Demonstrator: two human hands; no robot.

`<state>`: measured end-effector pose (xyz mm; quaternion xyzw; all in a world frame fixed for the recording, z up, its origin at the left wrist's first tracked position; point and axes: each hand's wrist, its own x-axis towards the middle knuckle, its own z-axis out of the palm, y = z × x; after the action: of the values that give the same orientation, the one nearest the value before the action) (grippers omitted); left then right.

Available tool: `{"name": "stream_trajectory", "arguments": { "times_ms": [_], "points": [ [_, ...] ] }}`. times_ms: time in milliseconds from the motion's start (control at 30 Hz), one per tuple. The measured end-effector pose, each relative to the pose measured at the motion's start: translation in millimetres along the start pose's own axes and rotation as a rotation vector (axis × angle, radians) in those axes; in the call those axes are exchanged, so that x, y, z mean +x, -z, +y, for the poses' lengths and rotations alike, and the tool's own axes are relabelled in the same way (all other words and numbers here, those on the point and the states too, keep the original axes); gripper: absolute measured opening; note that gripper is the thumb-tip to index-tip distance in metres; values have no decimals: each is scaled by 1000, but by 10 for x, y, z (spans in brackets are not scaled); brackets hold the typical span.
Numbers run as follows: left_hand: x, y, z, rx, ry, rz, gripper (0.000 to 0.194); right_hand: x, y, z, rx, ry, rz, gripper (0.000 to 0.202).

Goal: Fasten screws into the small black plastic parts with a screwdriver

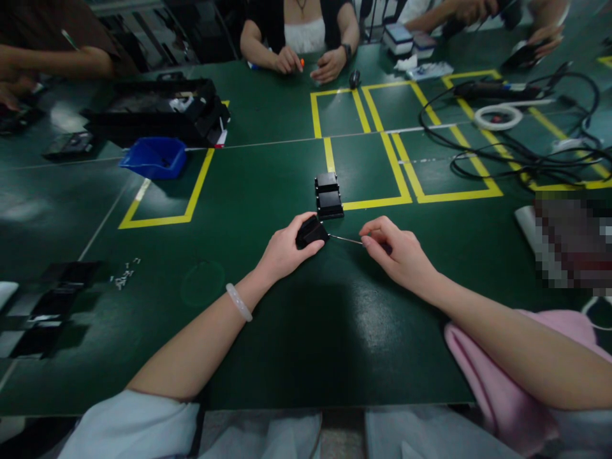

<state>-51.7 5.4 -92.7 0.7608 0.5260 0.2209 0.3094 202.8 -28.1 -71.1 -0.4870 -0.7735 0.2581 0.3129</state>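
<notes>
My left hand (pixel 285 250) is closed around a small black block-shaped part (pixel 312 233), holding it on the green table. In my right hand (pixel 396 252) is a screwdriver (pixel 345 240); its thin metal shaft points left and the tip meets the right side of the black part. Most of the screwdriver's handle is hidden by my fingers. Just beyond my left hand lie two similar black parts (pixel 329 194) in a row, with small shiny screws along their sides. A loose pile of small screws (pixel 124 274) lies to the left.
More black pieces (pixel 57 299) lie at the far left. A blue bin (pixel 155 158) stands before a black tray (pixel 157 115). Black cables (pixel 507 159) coil at the right, near a pink cloth (pixel 516 376). Across the table, co-workers' hands (pixel 308 65) are busy. Yellow tape (pixel 377 205) marks the table.
</notes>
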Motion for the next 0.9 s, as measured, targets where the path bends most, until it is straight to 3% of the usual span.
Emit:
{"name": "stream_trajectory", "arguments": {
  "times_ms": [200, 900],
  "points": [
    [5, -12, -13, 1, 3, 17, 63, 0, -20, 13, -27, 31, 41, 14],
    [-7, 4, -4, -8, -1, 1, 65, 5, 0, 6, -16, 11, -8, 8]
  ]
}}
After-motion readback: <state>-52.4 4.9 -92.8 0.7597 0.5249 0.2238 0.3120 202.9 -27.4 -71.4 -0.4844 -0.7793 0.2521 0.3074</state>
